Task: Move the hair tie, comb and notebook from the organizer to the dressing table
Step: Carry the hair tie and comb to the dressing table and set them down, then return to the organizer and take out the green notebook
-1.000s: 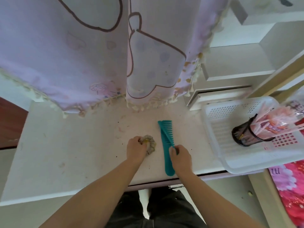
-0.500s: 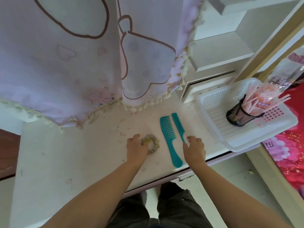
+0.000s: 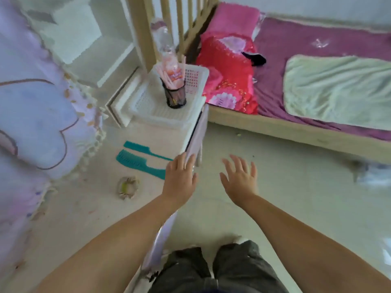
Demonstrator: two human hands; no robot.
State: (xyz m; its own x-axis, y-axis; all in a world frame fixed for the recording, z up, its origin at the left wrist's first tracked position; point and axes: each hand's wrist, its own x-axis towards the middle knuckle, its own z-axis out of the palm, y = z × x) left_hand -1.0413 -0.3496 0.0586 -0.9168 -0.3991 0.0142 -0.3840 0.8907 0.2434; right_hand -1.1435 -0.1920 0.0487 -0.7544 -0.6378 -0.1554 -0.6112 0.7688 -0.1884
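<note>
The hair tie (image 3: 127, 187) sits flat on the dressing table (image 3: 69, 212), nothing touching it, with bare tabletop all around. Just past it lie two teal combs: the wide-tooth comb (image 3: 139, 164) and a thinner comb (image 3: 146, 150) side by side, nearly parallel, handles pointing toward the table's front edge. Couldn't spot a notebook anywhere, fwiw.

Left hand (image 3: 179, 180) is over that front edge, right by the comb handles, fingers loosely spread and holding nothing; can't tell if it touches the edge. Right hand (image 3: 240, 181) is out past the table over the bare floor (image 3: 275, 208), fingers splayed wide, also empty.

Further back, the white basket organizer (image 3: 152, 111) sits at the far corner of the table, reaching its front edge, with a black mesh cup (image 3: 176, 96) of pink sticks standing in it. A lilac curtain (image 3: 38, 115) hangs over the left side of the table, its fringe close to the comb teeth. Across the open floor is a bed (image 3: 306, 132) with a red blanket (image 3: 228, 81).
</note>
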